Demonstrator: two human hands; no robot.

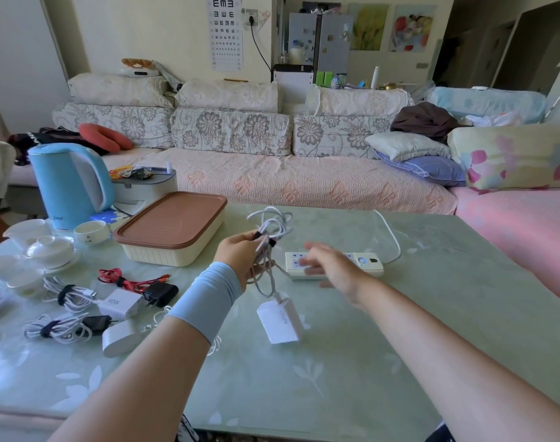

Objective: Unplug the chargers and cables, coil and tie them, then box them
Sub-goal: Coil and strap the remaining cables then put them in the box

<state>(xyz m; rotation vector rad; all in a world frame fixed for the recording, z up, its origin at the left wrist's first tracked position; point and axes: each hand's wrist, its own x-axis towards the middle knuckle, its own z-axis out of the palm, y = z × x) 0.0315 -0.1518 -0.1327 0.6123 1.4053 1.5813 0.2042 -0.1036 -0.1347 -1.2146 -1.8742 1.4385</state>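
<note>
A person's left hand [240, 253], a pale blue sleeve [208, 301] covering the wrist, is clamped around a loosely coiled white cable [272, 228] raised above a glass-topped worktop [336, 371], with a black tie [271, 242] visible on the bundle and a white charger block [280, 320] dangling from the cable's lower end, tilted just above the surface. The right hand [328, 266], blurred, hovers over a white power strip [368, 263] with its fingers spread apart and gripping nothing; whether it touches the strip cannot be told. The strip lies flat near the middle of the worktop, its own white lead [392, 237] curving away toward the far edge. To the left, already bundled items lie on the worktop: a red cable [122, 279] beside a black adapter [160, 293], a white cable with a dark tie [68, 293] next to a white 90W charger [120, 303], and another tied white cable [56, 328] near a black plug [96, 322] and a rounded white charger [120, 339]. Behind them stands a cream storage box [173, 250] closed with a brown lid [173, 220], with a blue kettle [68, 183] and white tea cups [48, 247] at the far left corner. A floral sofa [272, 154] runs along the back of the room.
</note>
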